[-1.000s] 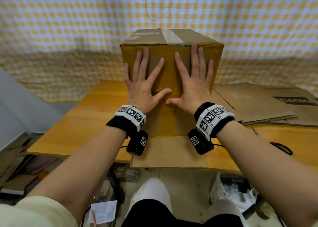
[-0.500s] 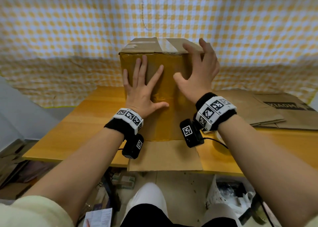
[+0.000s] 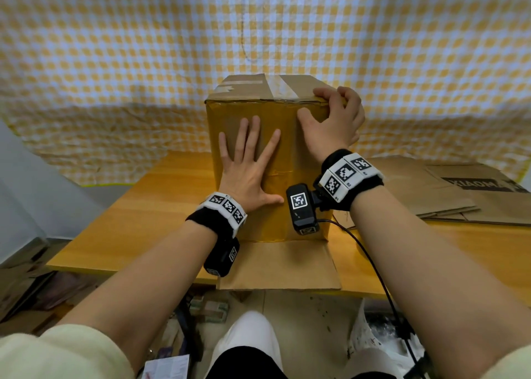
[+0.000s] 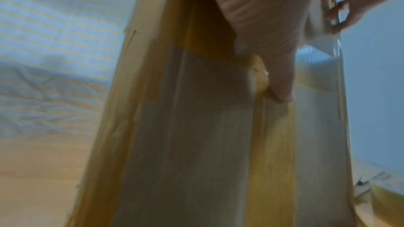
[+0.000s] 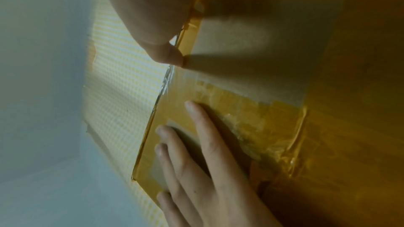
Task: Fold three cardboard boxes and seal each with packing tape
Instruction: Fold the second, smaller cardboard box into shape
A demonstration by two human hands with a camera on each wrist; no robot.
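Observation:
A tall cardboard box (image 3: 230, 114) stands upright on the wooden table (image 3: 143, 220), its near face glossy with yellowish tape and clear tape strips across its top. My left hand (image 3: 247, 160) lies flat on the near face with fingers spread. My right hand (image 3: 333, 117) grips the box's top right corner, fingers curled over the top edge and thumb on the near face. In the left wrist view the thumb (image 4: 280, 84) presses on the taped face (image 4: 186, 144). The right wrist view shows my right thumb (image 5: 166, 54) at the box edge (image 5: 284, 58) and the left fingers (image 5: 196, 144) flat below it.
A loose bottom flap (image 3: 275, 263) lies flat on the table toward me. Flattened cardboard boxes (image 3: 431, 191) lie on the table at the right. A black cable (image 3: 373, 263) runs from my right wrist. A yellow checked cloth (image 3: 143, 62) hangs behind. Clutter lies on the floor below.
My right hand has lifted off the near face and moved up to the top right corner, where it now curls over the edge. The left hand stays flat on the face.

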